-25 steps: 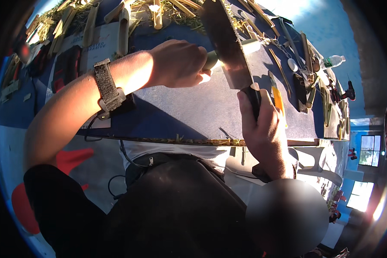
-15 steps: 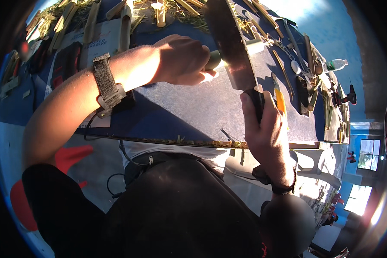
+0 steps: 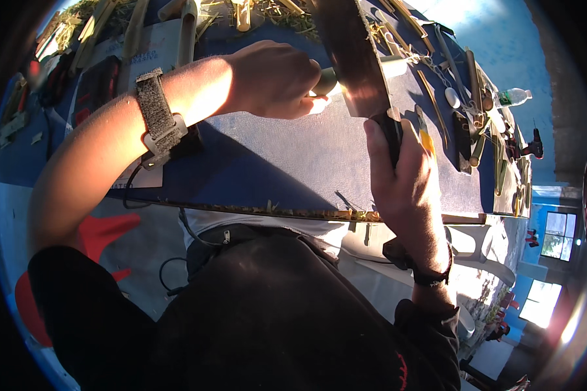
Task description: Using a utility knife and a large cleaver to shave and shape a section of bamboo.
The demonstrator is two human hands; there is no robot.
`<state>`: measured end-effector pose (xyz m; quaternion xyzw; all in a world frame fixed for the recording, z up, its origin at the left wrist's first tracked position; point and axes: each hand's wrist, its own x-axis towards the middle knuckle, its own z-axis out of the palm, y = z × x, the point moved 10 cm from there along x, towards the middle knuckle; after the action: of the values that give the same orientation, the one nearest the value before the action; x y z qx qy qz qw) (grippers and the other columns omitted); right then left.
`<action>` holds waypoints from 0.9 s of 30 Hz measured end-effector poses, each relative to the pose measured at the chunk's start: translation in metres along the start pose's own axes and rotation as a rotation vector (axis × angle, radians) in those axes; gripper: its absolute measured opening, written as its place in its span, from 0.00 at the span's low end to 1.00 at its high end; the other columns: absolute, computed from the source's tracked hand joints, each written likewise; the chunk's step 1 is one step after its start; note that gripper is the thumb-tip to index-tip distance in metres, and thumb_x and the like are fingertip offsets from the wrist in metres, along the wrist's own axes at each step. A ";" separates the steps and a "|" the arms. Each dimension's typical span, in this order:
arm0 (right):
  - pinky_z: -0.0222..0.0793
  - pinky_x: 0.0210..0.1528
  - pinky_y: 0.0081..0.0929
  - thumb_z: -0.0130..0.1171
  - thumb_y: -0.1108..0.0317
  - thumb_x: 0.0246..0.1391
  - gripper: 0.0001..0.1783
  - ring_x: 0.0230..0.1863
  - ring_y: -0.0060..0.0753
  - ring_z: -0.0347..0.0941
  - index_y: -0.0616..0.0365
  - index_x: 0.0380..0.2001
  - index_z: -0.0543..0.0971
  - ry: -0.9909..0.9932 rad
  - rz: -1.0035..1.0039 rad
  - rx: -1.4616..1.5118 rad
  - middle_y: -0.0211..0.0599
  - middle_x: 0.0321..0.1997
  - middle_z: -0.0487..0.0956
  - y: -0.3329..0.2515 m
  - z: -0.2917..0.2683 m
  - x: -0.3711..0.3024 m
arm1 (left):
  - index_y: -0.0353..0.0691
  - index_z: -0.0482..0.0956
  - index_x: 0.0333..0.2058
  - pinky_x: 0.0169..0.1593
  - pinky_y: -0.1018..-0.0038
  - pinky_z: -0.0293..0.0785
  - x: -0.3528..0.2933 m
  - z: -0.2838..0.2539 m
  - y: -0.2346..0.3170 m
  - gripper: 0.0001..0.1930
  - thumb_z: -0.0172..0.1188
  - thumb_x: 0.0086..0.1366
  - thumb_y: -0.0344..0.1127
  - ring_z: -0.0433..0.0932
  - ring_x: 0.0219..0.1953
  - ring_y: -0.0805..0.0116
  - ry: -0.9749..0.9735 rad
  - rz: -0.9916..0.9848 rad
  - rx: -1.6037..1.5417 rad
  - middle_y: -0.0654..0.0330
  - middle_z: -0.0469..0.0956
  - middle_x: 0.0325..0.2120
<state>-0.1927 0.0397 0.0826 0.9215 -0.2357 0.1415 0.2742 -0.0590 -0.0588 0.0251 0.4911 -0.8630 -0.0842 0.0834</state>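
Note:
My left hand is closed around a pale green bamboo tube, which lies crosswise at the table's far middle. A wide handsaw with a toothed right edge points away from me across the tube. Its blade covers the middle of the tube, so I cannot tell how deep any cut is. My right hand grips the saw's black handle, thumb laid along it. Beyond the blade the tube's other end shows on the right. A yellow cutter knife lies partly hidden beside my right hand.
Split bamboo pieces and shavings litter the far side of the blue table. On the right are more bamboo sticks, cords, a plastic bottle and a power drill. A red chair stands below on the left.
My right hand and the saw have slid a little away from me along the blade's length. My left hand stays on the bamboo tube, shifting only slightly.

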 end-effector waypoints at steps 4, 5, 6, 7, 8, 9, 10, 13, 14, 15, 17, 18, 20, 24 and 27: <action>0.76 0.30 0.32 0.61 0.74 0.67 0.18 0.29 0.45 0.77 0.68 0.58 0.76 -0.301 0.651 0.666 0.59 0.53 0.75 0.035 0.028 -0.032 | 0.32 0.81 0.28 0.39 0.56 0.79 0.003 0.004 -0.003 0.15 0.63 0.66 0.40 0.84 0.30 0.44 -0.013 -0.006 -0.065 0.45 0.80 0.21; 0.76 0.31 0.32 0.61 0.73 0.67 0.19 0.30 0.44 0.77 0.67 0.58 0.76 -0.339 0.712 0.695 0.57 0.50 0.76 0.036 0.032 -0.036 | 0.32 0.81 0.28 0.39 0.56 0.79 0.003 0.004 -0.003 0.14 0.63 0.66 0.40 0.84 0.29 0.45 -0.012 -0.001 -0.064 0.45 0.80 0.21; 0.76 0.32 0.32 0.61 0.73 0.67 0.19 0.30 0.43 0.77 0.66 0.58 0.76 -0.334 0.707 0.684 0.54 0.47 0.76 0.036 0.029 -0.035 | 0.33 0.82 0.29 0.39 0.57 0.78 0.004 0.005 -0.001 0.14 0.62 0.67 0.40 0.84 0.29 0.45 -0.012 0.013 -0.069 0.45 0.80 0.21; 0.75 0.33 0.32 0.62 0.72 0.67 0.19 0.31 0.42 0.76 0.66 0.59 0.75 -0.296 0.641 0.621 0.51 0.44 0.77 0.035 0.023 -0.028 | 0.32 0.81 0.29 0.39 0.57 0.79 0.002 0.003 0.000 0.14 0.63 0.66 0.39 0.84 0.29 0.45 0.002 0.030 -0.103 0.44 0.80 0.21; 0.76 0.34 0.33 0.62 0.71 0.68 0.17 0.32 0.41 0.78 0.64 0.57 0.77 -0.140 0.332 0.296 0.48 0.40 0.78 0.022 0.002 -0.007 | 0.33 0.81 0.29 0.38 0.56 0.79 0.002 0.002 0.002 0.14 0.63 0.66 0.39 0.84 0.29 0.45 0.017 0.046 -0.081 0.45 0.80 0.21; 0.76 0.36 0.33 0.62 0.71 0.68 0.16 0.33 0.40 0.78 0.63 0.56 0.78 -0.125 0.225 0.177 0.47 0.40 0.79 0.017 0.001 0.000 | 0.33 0.81 0.29 0.38 0.56 0.79 0.001 0.001 0.004 0.13 0.63 0.66 0.38 0.85 0.29 0.46 0.013 0.061 -0.063 0.45 0.80 0.21; 0.76 0.38 0.34 0.63 0.70 0.68 0.16 0.35 0.39 0.79 0.62 0.55 0.78 -0.155 0.182 0.102 0.47 0.39 0.79 0.016 0.007 0.003 | 0.33 0.81 0.28 0.38 0.56 0.79 0.000 -0.001 0.005 0.13 0.63 0.66 0.38 0.85 0.29 0.46 0.026 0.064 -0.050 0.45 0.80 0.21; 0.76 0.37 0.35 0.63 0.69 0.68 0.14 0.34 0.40 0.79 0.62 0.53 0.79 -0.178 0.365 0.427 0.45 0.35 0.79 0.030 0.020 -0.002 | 0.34 0.80 0.27 0.38 0.56 0.79 0.000 -0.003 0.004 0.13 0.62 0.66 0.37 0.85 0.29 0.46 0.033 0.053 -0.038 0.45 0.80 0.21; 0.75 0.34 0.36 0.62 0.69 0.68 0.12 0.30 0.43 0.79 0.64 0.50 0.78 -0.182 0.528 0.611 0.44 0.31 0.79 0.038 0.025 -0.013 | 0.34 0.80 0.27 0.38 0.56 0.79 0.002 0.001 0.001 0.13 0.62 0.66 0.38 0.85 0.29 0.46 0.005 0.029 -0.042 0.45 0.80 0.21; 0.74 0.30 0.37 0.62 0.68 0.68 0.12 0.26 0.45 0.79 0.65 0.48 0.78 -0.181 0.636 0.693 0.43 0.26 0.79 0.040 0.027 -0.023 | 0.34 0.80 0.26 0.38 0.56 0.79 0.003 0.002 0.000 0.14 0.63 0.67 0.38 0.84 0.29 0.46 0.012 0.017 -0.063 0.45 0.80 0.20; 0.73 0.27 0.42 0.60 0.70 0.68 0.10 0.25 0.57 0.81 0.67 0.42 0.75 -0.196 0.830 0.869 0.52 0.23 0.80 0.039 0.031 -0.045 | 0.34 0.79 0.26 0.38 0.57 0.79 0.005 0.003 -0.003 0.17 0.64 0.67 0.43 0.83 0.27 0.45 0.046 -0.002 -0.034 0.46 0.80 0.19; 0.74 0.28 0.41 0.62 0.69 0.68 0.11 0.27 0.57 0.82 0.67 0.43 0.76 -0.231 0.849 0.853 0.53 0.26 0.81 0.040 0.032 -0.049 | 0.33 0.79 0.27 0.39 0.56 0.79 0.004 0.002 0.000 0.16 0.64 0.66 0.41 0.84 0.28 0.44 0.071 0.031 -0.043 0.45 0.80 0.20; 0.74 0.28 0.41 0.62 0.69 0.68 0.11 0.27 0.58 0.82 0.68 0.43 0.76 -0.056 0.576 0.718 0.53 0.26 0.81 0.035 0.014 -0.025 | 0.31 0.78 0.29 0.40 0.54 0.79 0.004 0.002 0.003 0.15 0.64 0.65 0.39 0.84 0.30 0.42 0.089 0.082 -0.030 0.44 0.80 0.20; 0.75 0.34 0.40 0.62 0.70 0.66 0.12 0.32 0.47 0.81 0.63 0.50 0.79 -0.233 0.685 0.698 0.49 0.30 0.80 0.058 0.049 -0.009 | 0.28 0.78 0.29 0.40 0.53 0.79 0.002 0.003 -0.001 0.15 0.63 0.64 0.38 0.85 0.30 0.42 0.021 0.069 -0.004 0.42 0.80 0.21; 0.74 0.31 0.39 0.62 0.69 0.67 0.11 0.28 0.49 0.81 0.64 0.47 0.78 -0.091 0.461 0.645 0.50 0.30 0.81 0.041 0.025 0.004 | 0.29 0.78 0.28 0.39 0.54 0.79 0.002 -0.002 0.003 0.15 0.63 0.64 0.38 0.84 0.29 0.44 0.040 0.096 -0.008 0.44 0.80 0.21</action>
<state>-0.2072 -0.0065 0.0824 0.8886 -0.3917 0.2253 -0.0788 -0.0617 -0.0594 0.0281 0.4506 -0.8833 -0.0739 0.1066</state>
